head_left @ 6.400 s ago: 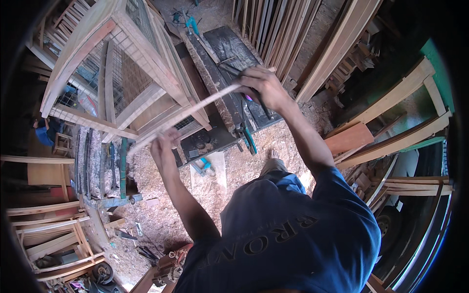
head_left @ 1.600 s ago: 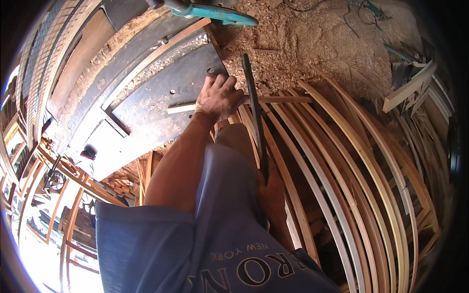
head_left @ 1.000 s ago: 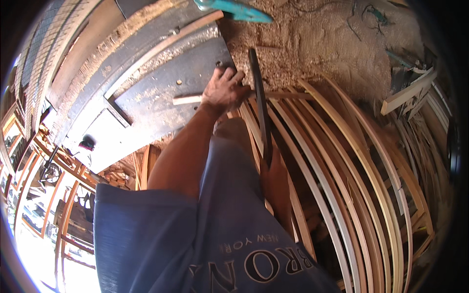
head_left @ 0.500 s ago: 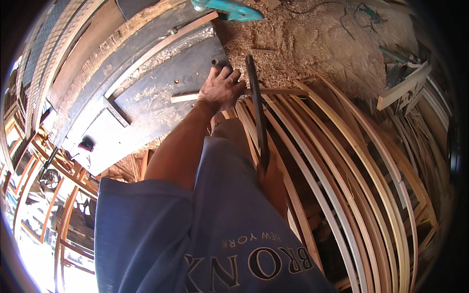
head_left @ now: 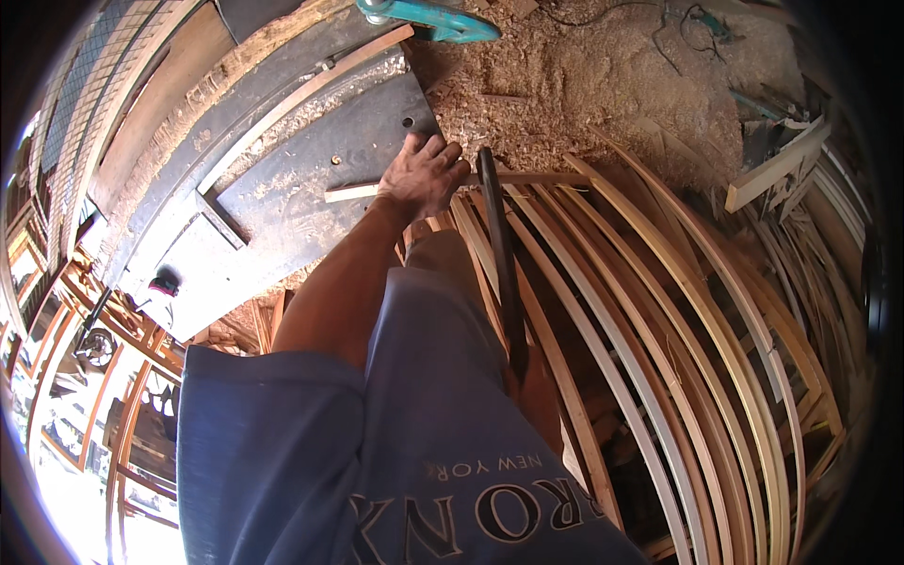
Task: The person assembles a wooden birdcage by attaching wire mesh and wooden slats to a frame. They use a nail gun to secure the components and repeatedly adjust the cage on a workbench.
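My left hand (head_left: 424,177) presses down at the edge of a dark workbench (head_left: 292,193). Its fingers curl over a narrow wooden strip (head_left: 353,192), which lies across the bench and sticks out past the edge to the right. In my right hand (head_left: 529,369), low and close to my body, is a long dark bar-shaped tool (head_left: 499,245). The bar points away from me, its far end just right of my left knuckles and over the strip. My right fingers are mostly hidden behind the bar and the shirt.
Several long wooden strips (head_left: 650,348) fan out on the right. A teal clamp-like tool (head_left: 443,19) stands at the bench's far end. Wood shavings (head_left: 584,85) cover the ground beyond. A wooden fence rail (head_left: 311,85) and a small square bracket (head_left: 221,221) lie on the bench.
My right hand has drawn the dark bar back toward my body, so its far end sits lower. My left hand stays on the wooden strip; the view has shifted slightly.
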`<state>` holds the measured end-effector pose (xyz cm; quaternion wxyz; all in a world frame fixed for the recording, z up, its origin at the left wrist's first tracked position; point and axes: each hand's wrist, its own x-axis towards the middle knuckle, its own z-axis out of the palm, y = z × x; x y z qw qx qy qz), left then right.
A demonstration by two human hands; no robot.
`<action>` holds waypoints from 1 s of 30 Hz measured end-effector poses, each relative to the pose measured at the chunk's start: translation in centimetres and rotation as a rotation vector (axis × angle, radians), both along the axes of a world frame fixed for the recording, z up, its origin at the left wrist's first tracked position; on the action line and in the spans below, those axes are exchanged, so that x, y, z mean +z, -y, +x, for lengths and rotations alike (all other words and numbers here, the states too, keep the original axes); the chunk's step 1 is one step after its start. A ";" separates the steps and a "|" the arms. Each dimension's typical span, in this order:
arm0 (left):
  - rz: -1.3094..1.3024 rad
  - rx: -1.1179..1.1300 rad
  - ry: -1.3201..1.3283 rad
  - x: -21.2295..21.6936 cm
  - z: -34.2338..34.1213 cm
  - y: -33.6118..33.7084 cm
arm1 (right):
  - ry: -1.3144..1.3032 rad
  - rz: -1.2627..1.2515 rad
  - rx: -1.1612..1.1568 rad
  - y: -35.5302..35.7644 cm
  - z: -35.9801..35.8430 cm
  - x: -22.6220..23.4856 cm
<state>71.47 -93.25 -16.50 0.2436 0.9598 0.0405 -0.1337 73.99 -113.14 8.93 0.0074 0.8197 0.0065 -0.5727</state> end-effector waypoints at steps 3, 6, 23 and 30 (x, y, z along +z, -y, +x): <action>-0.009 -0.004 -0.010 0.2 0.1 0.0 | 0.193 0.234 0.173 0.4 0.1 -1.7; -0.013 -0.007 0.008 0.5 0.0 0.0 | 0.041 0.130 -0.067 -1.8 2.2 -8.2; -0.007 -0.021 -0.013 0.9 0.3 -0.4 | 0.113 0.017 0.076 0.6 0.1 -4.3; -0.019 -0.022 -0.037 0.8 0.3 0.0 | 0.123 0.149 0.105 -1.4 1.3 -6.2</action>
